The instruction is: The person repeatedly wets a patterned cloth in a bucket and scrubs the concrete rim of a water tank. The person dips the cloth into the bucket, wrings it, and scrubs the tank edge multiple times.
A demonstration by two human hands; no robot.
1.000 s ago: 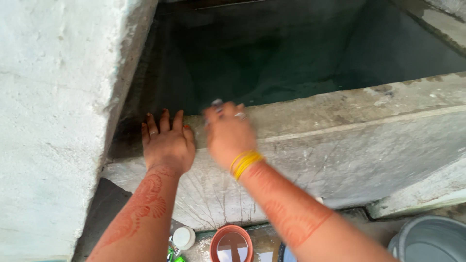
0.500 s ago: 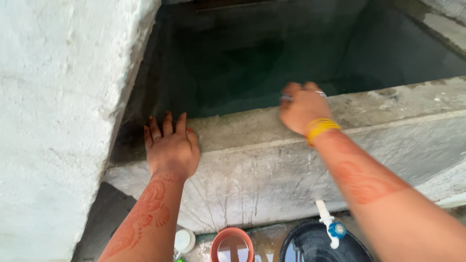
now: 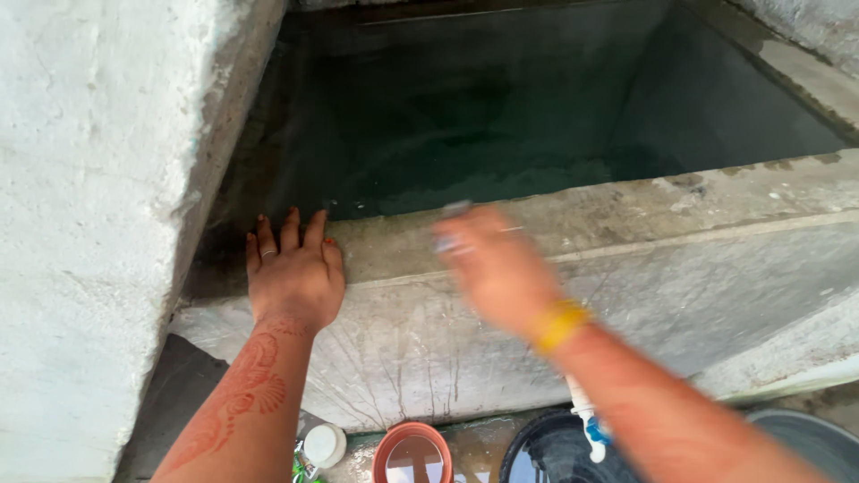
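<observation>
My left hand [image 3: 293, 273] lies flat on the rim of a concrete water tank [image 3: 644, 210], fingers spread, near the tank's left corner. It holds nothing. My right hand [image 3: 492, 264] is blurred with motion above the same rim, about the middle of the view, with a yellow bangle [image 3: 557, 324] on its wrist. A small pale thing shows at its fingertips, too blurred to name. Dark green water [image 3: 501, 116] fills the tank beyond both hands.
A thick whitewashed wall [image 3: 98, 197] rises at the left. Below the tank's front face [image 3: 716, 295] stand a small orange mug [image 3: 412, 454], a white-capped bottle [image 3: 322, 444], a black tub [image 3: 546, 452] under a white tap [image 3: 586, 419], and a grey bucket [image 3: 805, 443].
My right hand swung right along the rim, then came back left toward the middle and is now blurred. My left hand has stayed flat on the rim.
</observation>
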